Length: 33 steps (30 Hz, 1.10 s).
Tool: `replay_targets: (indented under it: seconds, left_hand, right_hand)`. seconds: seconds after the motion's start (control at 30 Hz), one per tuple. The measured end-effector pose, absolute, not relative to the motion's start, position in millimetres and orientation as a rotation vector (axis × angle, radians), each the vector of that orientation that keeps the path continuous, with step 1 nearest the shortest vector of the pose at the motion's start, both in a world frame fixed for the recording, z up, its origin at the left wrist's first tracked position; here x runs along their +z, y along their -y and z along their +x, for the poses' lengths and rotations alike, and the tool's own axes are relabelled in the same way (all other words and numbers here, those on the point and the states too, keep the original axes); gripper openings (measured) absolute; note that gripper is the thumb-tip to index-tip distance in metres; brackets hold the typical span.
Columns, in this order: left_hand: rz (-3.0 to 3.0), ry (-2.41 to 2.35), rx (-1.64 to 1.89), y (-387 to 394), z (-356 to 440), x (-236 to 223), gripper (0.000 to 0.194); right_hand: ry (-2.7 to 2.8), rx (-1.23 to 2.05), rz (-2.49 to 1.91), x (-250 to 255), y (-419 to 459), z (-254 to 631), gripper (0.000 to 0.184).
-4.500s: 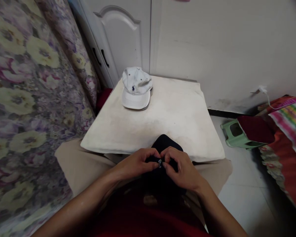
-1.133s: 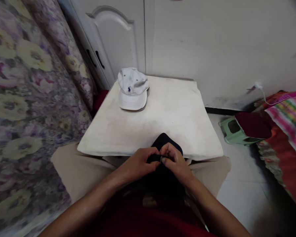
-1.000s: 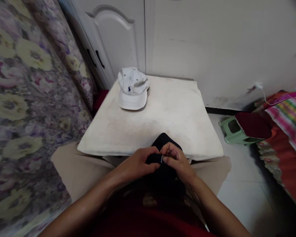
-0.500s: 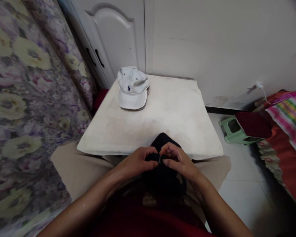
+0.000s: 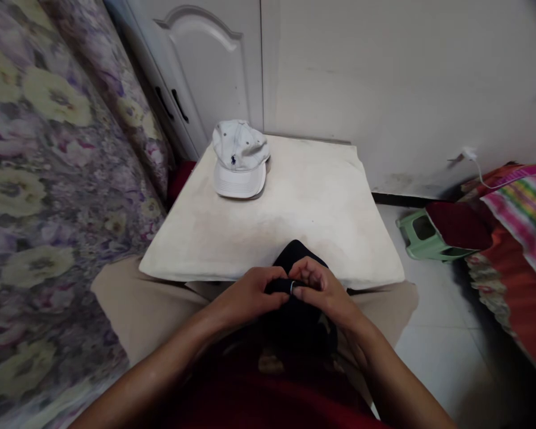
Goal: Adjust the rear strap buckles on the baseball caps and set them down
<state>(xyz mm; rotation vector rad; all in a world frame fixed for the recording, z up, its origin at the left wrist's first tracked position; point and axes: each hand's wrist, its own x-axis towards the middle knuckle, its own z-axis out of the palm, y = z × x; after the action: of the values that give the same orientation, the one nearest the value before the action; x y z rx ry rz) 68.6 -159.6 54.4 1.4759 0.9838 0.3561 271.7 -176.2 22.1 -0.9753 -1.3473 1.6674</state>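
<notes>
A black cap [image 5: 295, 328] rests in my lap, with its brim reaching over the front edge of the table. My left hand [image 5: 261, 292] pinches the left part of the cap's back strap [image 5: 277, 286]. On the other side of a small metal buckle [image 5: 292, 288], my right hand [image 5: 319, 289] grips the strap between thumb and forefinger. Fingers hide part of the strap. A pale cap [image 5: 241, 158] with a small dark emblem sits at the table's far left corner, brim toward me.
A cream cloth covers the table [image 5: 312, 214]. Floral curtain [image 5: 40, 202] hangs at the left, and a white cabinet door [image 5: 209, 65] stands behind. At the right are a green stool [image 5: 429, 235] with a dark red top and a bed with orange cloth [image 5: 518, 292].
The buckle has shifted slightly to the right and tilted between my fingers. Both hands stay in nearly the same place. The pale cap has not moved.
</notes>
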Motion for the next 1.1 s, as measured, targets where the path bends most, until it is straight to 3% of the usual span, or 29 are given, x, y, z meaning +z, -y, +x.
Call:
replay_targets:
  seconds: [0.53, 0.87, 1.1]
  left_hand:
    - [1.424, -0.912, 0.282, 153.0, 61.9, 55.8, 0.01]
    - [1.453, -0.901, 0.241, 159.0, 67.6, 61.7, 0.009]
    - [1.348, -0.875, 0.307, 148.7, 58.4, 56.5, 0.019]
  right_hand:
    - [1.213, 1.903, -0.974, 19.9, 173.3, 278.5, 0.022]
    - [1.387, 1.752, -1.055, 27.0, 175.5, 276.1, 0.01]
    - [1.337, 1.838, -0.996, 30.0, 172.0, 285.8, 0.021]
